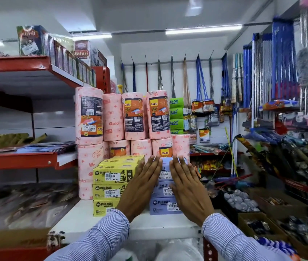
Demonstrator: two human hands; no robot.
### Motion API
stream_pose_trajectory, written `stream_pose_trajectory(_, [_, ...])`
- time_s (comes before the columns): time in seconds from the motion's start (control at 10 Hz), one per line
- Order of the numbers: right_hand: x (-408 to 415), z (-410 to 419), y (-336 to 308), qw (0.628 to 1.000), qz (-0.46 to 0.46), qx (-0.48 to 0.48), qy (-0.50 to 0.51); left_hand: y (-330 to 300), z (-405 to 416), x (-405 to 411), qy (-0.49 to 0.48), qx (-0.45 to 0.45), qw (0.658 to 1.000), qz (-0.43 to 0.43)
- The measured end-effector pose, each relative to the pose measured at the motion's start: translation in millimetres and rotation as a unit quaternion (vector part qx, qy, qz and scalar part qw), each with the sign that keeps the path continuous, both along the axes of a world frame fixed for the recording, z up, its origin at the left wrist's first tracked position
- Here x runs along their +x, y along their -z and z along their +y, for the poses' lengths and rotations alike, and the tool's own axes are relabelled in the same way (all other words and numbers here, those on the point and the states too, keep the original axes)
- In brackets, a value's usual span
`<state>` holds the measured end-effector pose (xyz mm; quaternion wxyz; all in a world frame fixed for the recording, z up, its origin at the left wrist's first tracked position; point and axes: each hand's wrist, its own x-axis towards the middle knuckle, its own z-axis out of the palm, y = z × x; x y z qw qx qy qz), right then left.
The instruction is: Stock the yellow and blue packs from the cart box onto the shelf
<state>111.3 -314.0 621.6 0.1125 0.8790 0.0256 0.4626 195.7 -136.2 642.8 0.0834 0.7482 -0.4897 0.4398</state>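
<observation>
Yellow packs stand stacked three high on the white shelf, with more yellow ones behind the top. Right beside them is a stack of blue packs, also three high. My left hand lies flat with straight fingers where the two stacks meet. My right hand presses flat on the front of the blue stack. Neither hand grips anything. The cart box is not clearly in view.
Pink Gala kitchen towel rolls are stacked right behind the packs. Red shelves with goods run along the left. Mops and brooms hang on the back wall. Boxes of small goods sit low on the right.
</observation>
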Motion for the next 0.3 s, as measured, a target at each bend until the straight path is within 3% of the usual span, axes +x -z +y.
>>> stream_pose_trajectory(0.3, [-0.5, 7.1, 1.7, 1.000, 0.009, 0.005, -0.001, 1.6, -3.0, -7.2, -0.038, -0.024, 0.999, -0.020])
